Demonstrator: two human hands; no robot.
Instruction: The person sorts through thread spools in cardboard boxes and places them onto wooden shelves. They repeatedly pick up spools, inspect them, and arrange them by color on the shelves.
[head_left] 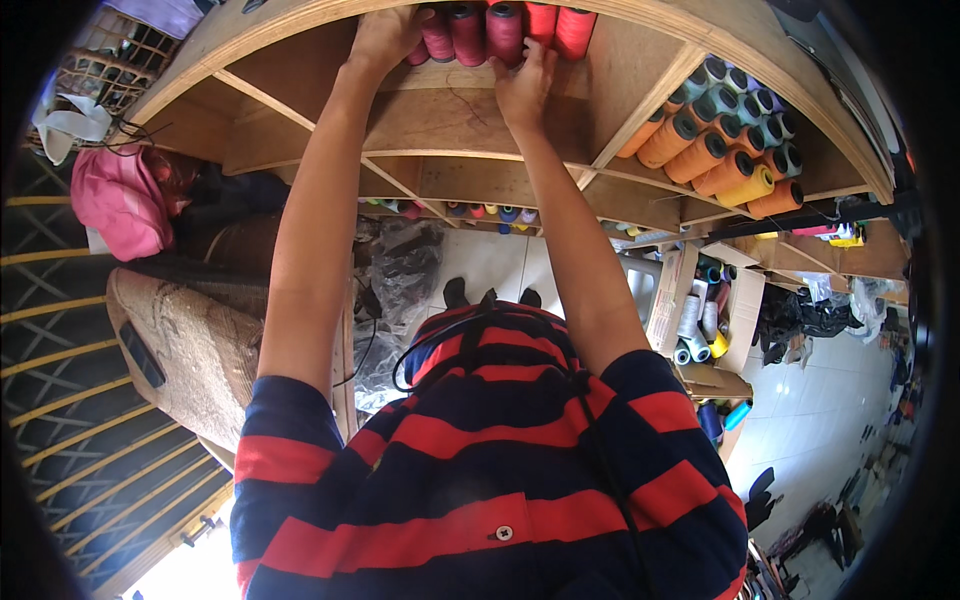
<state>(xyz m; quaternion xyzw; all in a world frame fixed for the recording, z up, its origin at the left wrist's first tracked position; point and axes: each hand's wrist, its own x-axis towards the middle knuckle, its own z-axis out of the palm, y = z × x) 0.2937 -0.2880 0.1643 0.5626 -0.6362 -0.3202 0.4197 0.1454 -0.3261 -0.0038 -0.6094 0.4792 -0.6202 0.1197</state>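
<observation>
Both my arms reach up to a wooden shelf unit (440,120). My left hand (385,38) rests on the leftmost of several dark pink thread cones (470,32) lined up on the top shelf, fingers curled around it. Beside them, my right hand (525,85) touches the front of a cone, fingers spread against the row. Two brighter red cones (560,28) stand at the right end of that row. Below, my red and navy striped shirt (480,480) fills the lower view.
A shelf compartment at right holds several orange and teal thread cones (725,140). An open cardboard box of spools (705,320) stands on the white floor at right. A pink cloth bundle (120,200) and a woven mat (190,350) lie at left. Black plastic bags (400,265) sit under the shelves.
</observation>
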